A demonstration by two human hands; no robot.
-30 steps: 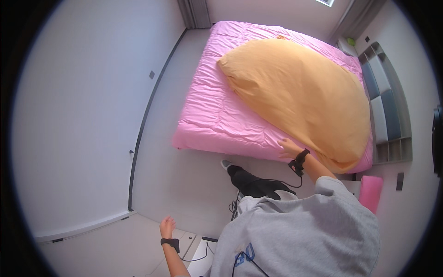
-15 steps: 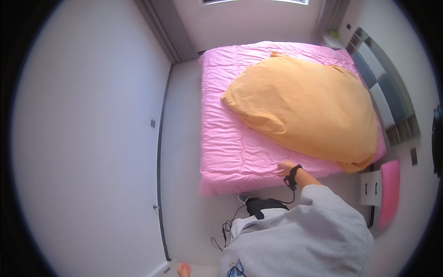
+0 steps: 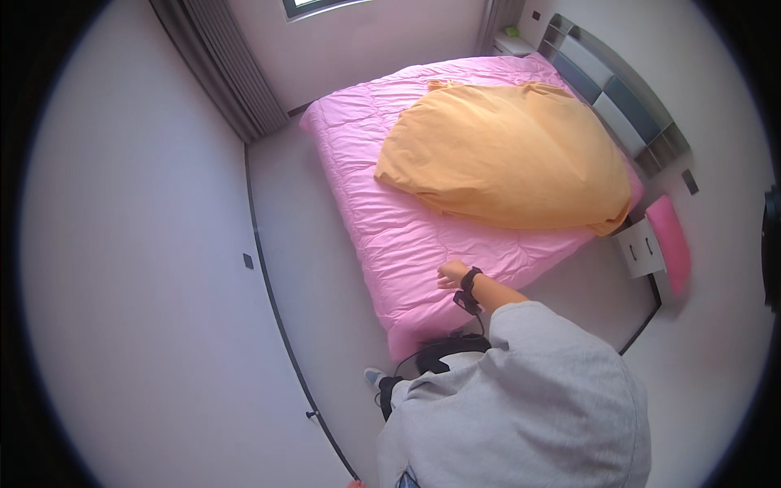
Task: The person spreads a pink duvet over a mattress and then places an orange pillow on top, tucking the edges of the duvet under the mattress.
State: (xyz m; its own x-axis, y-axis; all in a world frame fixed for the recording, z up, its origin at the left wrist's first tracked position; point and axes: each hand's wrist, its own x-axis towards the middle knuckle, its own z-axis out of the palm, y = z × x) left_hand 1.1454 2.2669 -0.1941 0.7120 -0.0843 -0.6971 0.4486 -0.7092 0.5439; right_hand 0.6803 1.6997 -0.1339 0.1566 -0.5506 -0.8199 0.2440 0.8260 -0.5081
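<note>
My right hand (image 3: 452,275), with a black strap round its wrist, hangs over the near part of a pink quilt (image 3: 389,268) that covers the bed. Its fingers are loosely bent, with nothing seen in them; whether they touch the quilt I cannot tell. Beyond it, a yellow-orange cover (image 3: 504,159) lies bunched and rumpled across the middle and head side of the bed. Of my left hand (image 3: 355,484) only a sliver shows at the lower edge, its fingers hidden.
A headboard with grey and white panels (image 3: 622,106) stands on the right. Beside the bed is a white nightstand (image 3: 640,248) with a pink cloth or cushion (image 3: 669,244) against it. A grey curtain (image 3: 220,69) hangs far left. A doorstop (image 3: 311,415) juts from the left wall.
My view has turned, so the bed now sits slanted and the left wall's base leans. My right arm shows farther left, and my left hand has mostly slipped out below.
</note>
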